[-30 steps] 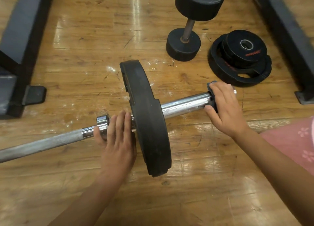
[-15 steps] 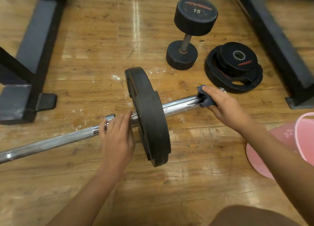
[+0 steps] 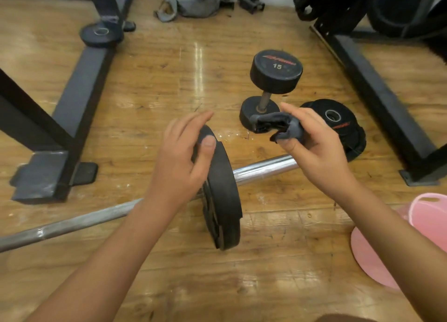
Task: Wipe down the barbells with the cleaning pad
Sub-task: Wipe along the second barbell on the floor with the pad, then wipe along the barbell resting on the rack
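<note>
Head view. Chrome steel barbell [image 3: 263, 169]: lies on the wooden plank floor [image 3: 150, 84], one black rubber weight plate [image 3: 223, 195] upright on its sleeve. My left hand [image 3: 181, 157]: thumb and fingers [image 3: 191, 122] clasp the plate's top rim. My right hand [image 3: 316, 149]: curled, pinching the crumpled dark grey cleaning pad [image 3: 278, 125], held above the sleeve, clear of it.

glossy wooden plank floor [image 3: 169, 79], long steel barbell [image 3: 263, 169] with black rubber plate [image 3: 225, 200] across near middle, black 15 dumbbell [image 3: 275, 72] on end farther right, stacked black weight plates [image 3: 348, 128] just right of it, pink plastic basin [image 3: 430, 215] near right, black metal rack base [image 3: 82, 79] left
</note>
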`<action>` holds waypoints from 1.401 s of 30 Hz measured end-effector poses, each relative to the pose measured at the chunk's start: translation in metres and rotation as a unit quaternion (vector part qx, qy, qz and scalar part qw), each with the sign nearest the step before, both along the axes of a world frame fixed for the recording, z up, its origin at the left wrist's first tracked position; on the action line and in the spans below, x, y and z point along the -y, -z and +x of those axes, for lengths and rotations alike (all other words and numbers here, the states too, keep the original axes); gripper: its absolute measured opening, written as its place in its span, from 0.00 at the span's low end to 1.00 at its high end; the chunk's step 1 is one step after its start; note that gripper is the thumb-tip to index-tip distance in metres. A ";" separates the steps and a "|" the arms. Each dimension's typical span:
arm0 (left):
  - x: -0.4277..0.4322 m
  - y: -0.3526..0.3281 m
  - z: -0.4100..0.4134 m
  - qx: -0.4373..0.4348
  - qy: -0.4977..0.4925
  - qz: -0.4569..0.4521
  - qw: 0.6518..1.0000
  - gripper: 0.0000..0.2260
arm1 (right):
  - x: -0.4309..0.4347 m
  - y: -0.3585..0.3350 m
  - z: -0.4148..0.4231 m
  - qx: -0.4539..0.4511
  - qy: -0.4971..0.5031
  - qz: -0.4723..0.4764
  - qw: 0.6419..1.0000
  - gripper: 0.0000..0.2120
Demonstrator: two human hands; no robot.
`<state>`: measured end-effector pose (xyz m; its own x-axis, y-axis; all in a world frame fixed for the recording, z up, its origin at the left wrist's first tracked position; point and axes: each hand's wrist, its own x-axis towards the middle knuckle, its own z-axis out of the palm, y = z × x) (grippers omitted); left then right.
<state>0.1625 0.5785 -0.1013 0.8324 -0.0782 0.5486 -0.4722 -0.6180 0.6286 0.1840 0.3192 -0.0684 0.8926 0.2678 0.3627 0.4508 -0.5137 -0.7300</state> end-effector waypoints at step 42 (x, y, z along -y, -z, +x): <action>-0.107 -0.150 0.015 -0.488 0.092 -0.380 0.781 0.22 | -0.215 -0.093 0.005 -0.282 0.111 0.315 0.899 0.07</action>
